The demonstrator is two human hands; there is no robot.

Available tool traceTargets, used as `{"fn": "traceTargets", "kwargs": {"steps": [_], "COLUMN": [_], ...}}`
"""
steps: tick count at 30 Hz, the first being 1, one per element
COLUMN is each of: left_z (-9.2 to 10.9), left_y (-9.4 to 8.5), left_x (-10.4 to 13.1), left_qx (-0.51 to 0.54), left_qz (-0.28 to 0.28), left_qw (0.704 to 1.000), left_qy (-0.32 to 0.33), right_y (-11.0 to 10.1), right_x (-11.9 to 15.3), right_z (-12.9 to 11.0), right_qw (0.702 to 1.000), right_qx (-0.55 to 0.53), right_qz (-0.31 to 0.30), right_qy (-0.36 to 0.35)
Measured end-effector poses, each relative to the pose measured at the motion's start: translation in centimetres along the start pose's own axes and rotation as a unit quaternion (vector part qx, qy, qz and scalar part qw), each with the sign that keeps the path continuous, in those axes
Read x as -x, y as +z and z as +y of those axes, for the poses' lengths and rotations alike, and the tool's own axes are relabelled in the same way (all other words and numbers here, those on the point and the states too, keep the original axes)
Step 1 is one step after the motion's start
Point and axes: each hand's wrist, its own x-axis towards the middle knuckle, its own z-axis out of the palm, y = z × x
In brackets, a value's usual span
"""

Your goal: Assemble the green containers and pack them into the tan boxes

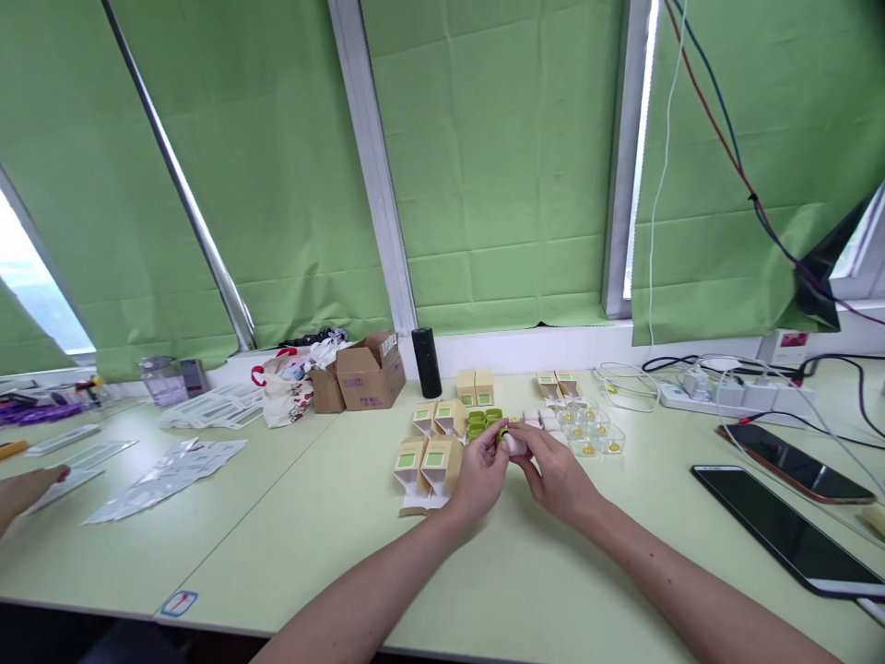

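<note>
Above the table, my left hand (485, 468) and my right hand (557, 466) come together with fingers closed around one small white piece (513, 445) with a green part at its top. Fingers hide much of it, and its exact kind does not show. Just behind my left hand stand several small green containers (477, 421). Small white pieces (550, 422) sit behind my right hand, beside several clear cups with yellow centres (587, 432). To the left of my hands are small open cream cartons with green squares (441, 461).
More cream cartons (475, 387), a black cylinder (426, 362) and a cardboard box (371, 371) stand at the back. A tablet (781, 526), a phone (795, 459) and a power strip (719, 402) with cables lie right. Another person's hand (31, 491) touches white sheets far left.
</note>
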Motion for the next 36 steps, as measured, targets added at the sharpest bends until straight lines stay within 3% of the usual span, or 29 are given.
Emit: {"fn": "traceTargets", "kwargs": {"steps": [18,28,36], "left_z": [-0.1,0.0,-0.3], "left_y": [1.1,0.1,0.5], "left_x": [0.0,0.6,0.4], "left_qx": [0.032,0.04,0.06], "left_qz": [0.065,-0.048,-0.041], "left_qw": [0.996,0.997,0.997], "left_qy": [0.044,0.052,0.02], "right_y": [-0.5,-0.5,-0.2], "right_x": [-0.6,0.2,0.6], "right_z": [-0.7,0.1,0.3], "right_qw": [0.998,0.999,0.999], "right_qx": [0.039,0.022,0.027], "right_qz": [0.02,0.019,0.025], "right_qy": [-0.053,-0.03,-0.015]}}
